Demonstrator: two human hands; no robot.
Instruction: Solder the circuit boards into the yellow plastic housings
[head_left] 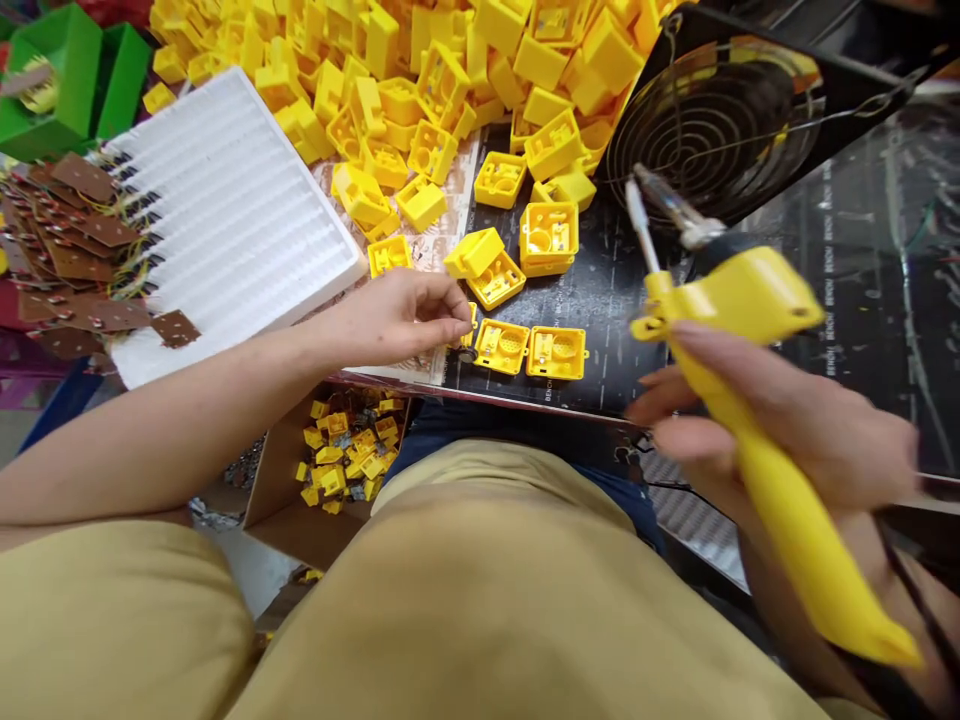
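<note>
My right hand [810, 440], slightly blurred, is closed around the handle of a yellow soldering gun [780, 500]. Its metal tip points up and away, toward the fan. My left hand [405, 318] is at the bench edge with thumb and fingers pinched together. Just under those fingertips are a small dark round part [466, 354] and a yellow case mostly hidden by the hand. To the right of it, two open yellow cases [501, 346] [556, 353] sit side by side, their insides facing up. Behind them more cases [495, 278] lie stacked or tilted.
A big heap of yellow cases [420, 90] covers the back of the bench. At left stands a white ribbed foam tray [247, 190] beside brown circuit boards [90, 250] with wires. A caged fan [697, 140] is at back right. Below, a cardboard box [281, 500] contains small yellow parts.
</note>
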